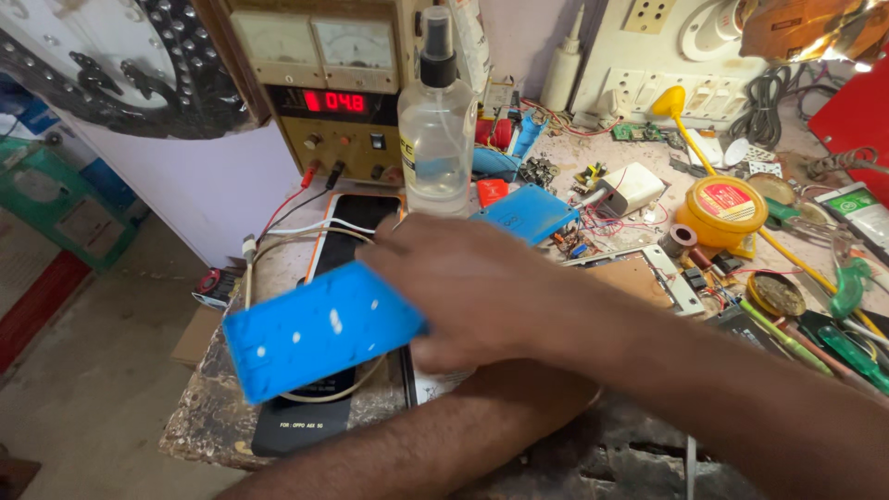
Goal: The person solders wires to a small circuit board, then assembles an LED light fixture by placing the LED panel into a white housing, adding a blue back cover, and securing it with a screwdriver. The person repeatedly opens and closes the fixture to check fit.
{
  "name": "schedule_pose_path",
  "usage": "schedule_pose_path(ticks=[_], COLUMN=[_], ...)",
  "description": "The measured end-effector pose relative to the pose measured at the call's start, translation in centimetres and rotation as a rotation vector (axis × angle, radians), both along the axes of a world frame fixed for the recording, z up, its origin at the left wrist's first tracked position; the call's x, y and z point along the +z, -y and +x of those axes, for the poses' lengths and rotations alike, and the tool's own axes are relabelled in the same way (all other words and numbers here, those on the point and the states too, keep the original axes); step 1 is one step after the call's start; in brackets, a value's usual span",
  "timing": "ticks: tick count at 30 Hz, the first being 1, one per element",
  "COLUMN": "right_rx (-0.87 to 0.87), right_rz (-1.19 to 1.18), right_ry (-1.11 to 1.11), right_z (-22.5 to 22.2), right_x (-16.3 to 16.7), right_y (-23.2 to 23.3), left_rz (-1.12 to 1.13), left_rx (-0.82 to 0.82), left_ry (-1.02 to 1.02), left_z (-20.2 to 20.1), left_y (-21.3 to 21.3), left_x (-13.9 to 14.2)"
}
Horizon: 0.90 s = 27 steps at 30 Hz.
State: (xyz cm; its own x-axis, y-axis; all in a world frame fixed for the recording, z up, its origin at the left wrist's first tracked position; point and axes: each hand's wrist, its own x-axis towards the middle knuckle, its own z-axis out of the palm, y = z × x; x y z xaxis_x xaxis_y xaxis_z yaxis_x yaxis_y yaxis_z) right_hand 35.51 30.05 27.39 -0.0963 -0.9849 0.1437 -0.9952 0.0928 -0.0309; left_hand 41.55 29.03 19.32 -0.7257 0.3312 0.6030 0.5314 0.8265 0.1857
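Note:
My right hand (463, 292) reaches in from the right and grips one end of a flat blue plastic cover (315, 341), holding it tilted just above the bench. Under the cover lies a black phone (301, 424) with a loop of cream cable across it. A second phone with an orange rim (356, 218) lies behind it. My left forearm (435, 440) comes up from the bottom edge and passes under my right wrist, which hides the left hand. A clear spray bottle (437, 139) stands just behind my right hand.
A bench power supply with a red digital display (338, 102) stands at the back with red and black leads. Another blue cover (528, 211), a white adapter (634, 188), a yellow round tin (722, 208), green screwdrivers (847, 287) and loose parts crowd the right side. The bench edge drops off at the left.

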Motion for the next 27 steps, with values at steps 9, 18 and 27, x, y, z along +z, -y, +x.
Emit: schedule_pose_path(ticks=[9, 18, 27], right_rx=[-0.364, -0.455, -0.483], right_rz=[-0.522, -0.762, -0.734], right_ry=[0.109, 0.221, 0.144], right_z=[-2.3, -4.5, -5.2], right_x=[2.9, -2.1, -2.3], right_y=[-16.0, -23.8, -24.7], left_rz=[0.066, 0.360, 1.262], left_rx=[0.016, -0.006, 0.001], left_ry=[-0.089, -0.172, 0.196], left_z=[-0.8, -1.7, -4.1], left_y=[0.5, -0.1, 1.9], left_x=[0.0, 0.3, 2.3])
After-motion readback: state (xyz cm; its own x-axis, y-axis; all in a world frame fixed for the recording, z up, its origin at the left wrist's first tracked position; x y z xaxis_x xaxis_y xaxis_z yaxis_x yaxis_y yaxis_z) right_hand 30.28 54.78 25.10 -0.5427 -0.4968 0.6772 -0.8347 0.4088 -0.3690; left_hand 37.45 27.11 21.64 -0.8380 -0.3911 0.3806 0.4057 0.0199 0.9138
